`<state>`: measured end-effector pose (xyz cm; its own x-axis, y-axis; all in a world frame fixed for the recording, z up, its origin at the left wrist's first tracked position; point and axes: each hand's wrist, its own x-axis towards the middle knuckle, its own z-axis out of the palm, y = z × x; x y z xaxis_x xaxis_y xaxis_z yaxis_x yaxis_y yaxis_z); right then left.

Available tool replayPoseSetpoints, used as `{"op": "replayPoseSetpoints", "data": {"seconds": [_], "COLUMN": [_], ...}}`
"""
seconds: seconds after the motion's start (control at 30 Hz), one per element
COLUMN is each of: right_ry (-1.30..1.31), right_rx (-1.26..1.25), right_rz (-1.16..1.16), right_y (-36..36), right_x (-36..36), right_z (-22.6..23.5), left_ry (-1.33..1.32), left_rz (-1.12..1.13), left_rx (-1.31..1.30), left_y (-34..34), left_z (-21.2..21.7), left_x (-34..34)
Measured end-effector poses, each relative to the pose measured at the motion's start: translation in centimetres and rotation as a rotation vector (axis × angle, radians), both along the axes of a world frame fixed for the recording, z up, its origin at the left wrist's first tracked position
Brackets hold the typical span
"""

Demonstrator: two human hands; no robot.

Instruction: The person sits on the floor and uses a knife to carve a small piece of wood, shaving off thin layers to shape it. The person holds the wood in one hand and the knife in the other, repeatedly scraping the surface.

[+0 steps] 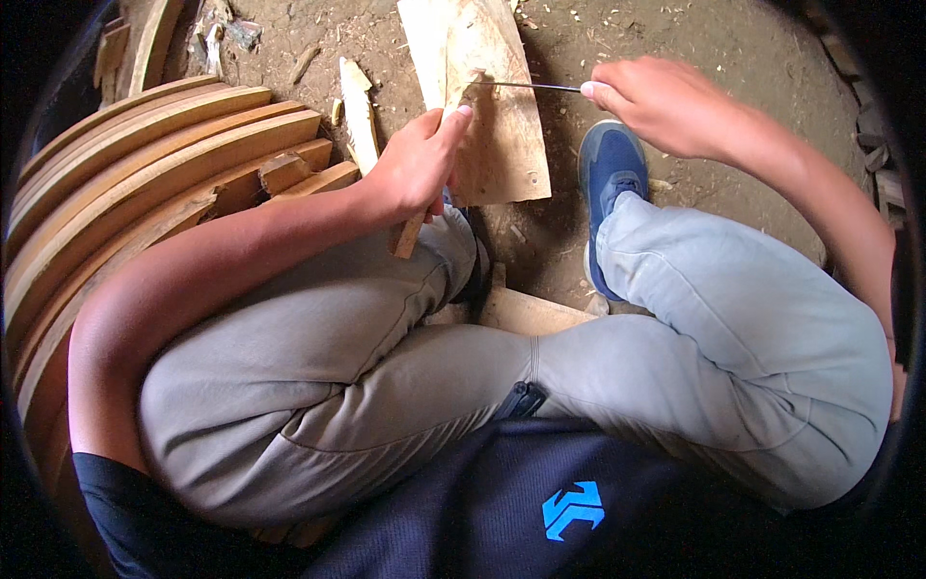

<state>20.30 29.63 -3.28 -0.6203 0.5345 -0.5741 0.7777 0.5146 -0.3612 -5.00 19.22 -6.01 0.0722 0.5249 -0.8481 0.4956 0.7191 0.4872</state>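
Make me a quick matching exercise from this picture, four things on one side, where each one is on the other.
1 left hand
2 right hand
3 blue shoe
4 curved planks

a stacked at the left
b pinching a thin rod
c on the dirt beside the board
d gripping a wood strip at the board's edge

Pairs: 1-d, 2-b, 3-c, 4-a
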Motion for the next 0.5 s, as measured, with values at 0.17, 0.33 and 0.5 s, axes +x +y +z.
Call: {"op": "replayPoseSetpoints", "data": {"seconds": [0.17,0.33,0.5], "right_ry": [0.017,0.026,-0.016], "right_rx": [-0.003,0.039,0.08], "right_rz": [-0.019,-0.003,0.041], "right_y": [-0.4,-0.8,-1.8], "right_x": [-0.2,-1.1,-1.7], "right_z": [-0.2,0.6,1.1], "left_ry": [0.02,-0.008,-0.035], "left_rz": [0.056,0.084,0.041], "left_rx": [0.046,0.047,0.028], "left_y": [-0.9,-1.0,-0.6], "left_z": [-0.4,-0.3,-1.1], "left_x": [0.2,0.6,0.2]}}
